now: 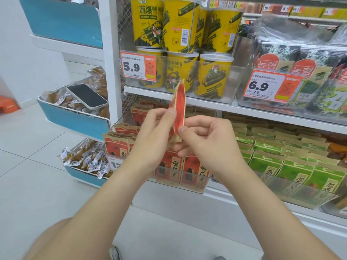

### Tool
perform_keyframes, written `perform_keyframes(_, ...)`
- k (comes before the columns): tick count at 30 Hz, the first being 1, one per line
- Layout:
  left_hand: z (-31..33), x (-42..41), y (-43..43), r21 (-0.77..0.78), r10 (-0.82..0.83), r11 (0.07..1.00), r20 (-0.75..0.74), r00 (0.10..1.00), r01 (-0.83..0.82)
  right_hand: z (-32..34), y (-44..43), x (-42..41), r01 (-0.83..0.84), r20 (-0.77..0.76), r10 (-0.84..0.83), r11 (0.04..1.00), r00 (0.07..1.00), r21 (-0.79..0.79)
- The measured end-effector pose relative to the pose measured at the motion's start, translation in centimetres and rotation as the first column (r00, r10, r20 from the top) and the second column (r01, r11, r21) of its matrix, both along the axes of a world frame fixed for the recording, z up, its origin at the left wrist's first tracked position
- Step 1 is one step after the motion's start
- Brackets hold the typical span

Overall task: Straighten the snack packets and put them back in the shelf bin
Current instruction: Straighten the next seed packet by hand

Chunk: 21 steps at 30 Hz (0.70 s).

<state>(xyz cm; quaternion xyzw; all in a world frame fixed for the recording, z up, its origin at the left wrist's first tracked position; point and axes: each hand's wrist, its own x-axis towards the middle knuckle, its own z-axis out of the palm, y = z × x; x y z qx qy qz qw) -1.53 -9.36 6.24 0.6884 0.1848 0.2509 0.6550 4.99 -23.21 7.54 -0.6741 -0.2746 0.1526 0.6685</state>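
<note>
Both hands are pinching one red snack packet (179, 107). The left hand (152, 136) is holding its left edge between thumb and fingers. The right hand (204, 139) is gripping its lower part, with the thumb pressing on the red side. The packet is standing almost upright between the hands, turned edge-on to the camera, with its top pointing to 12 o'clock. It is staying in the air in front of the shelf, apart from the bin.

At 6 o'clock from the packet, the clear shelf bin (187, 186) is holding more red packets (195, 166) standing in rows. At 4 o'clock, green packets (293, 166) are filling the next bin. At 12 o'clock, yellow tubs (176, 25) are standing stacked behind a price tag (138, 67) reading 5.9. At 9 o'clock, a phone (87, 96) is lying face up on small wrapped snacks in a blue-fronted basket (75, 121).
</note>
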Motion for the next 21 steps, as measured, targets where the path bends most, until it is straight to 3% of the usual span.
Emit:
perform_keyframes(2,-0.3,0.2,-0.3,-0.081,-0.068,0.994,-0.002,0.998,0.068,-0.3,0.3,-0.1,-0.001,0.024,0.001,1.000,1.000,0.013)
perform_keyframes(12,-0.4,0.4,-1.0,-0.328,-0.060,0.939,0.138,0.989,0.103,-0.7,1.0,-0.4,0.014,-0.124,0.004,0.989,0.992,0.148)
perform_keyframes(16,0.1,0.2,-0.7,-0.455,-0.086,0.877,0.161,0.983,0.151,-0.6,0.9,-0.4,0.004,-0.122,0.016,0.987,0.992,0.158)
perform_keyframes(21,0.4,-0.2,0.3,-0.473,-0.054,0.872,0.169,0.984,0.129,0.0,0.1,0.2,-0.108,-0.127,0.116,0.992,0.985,0.071)
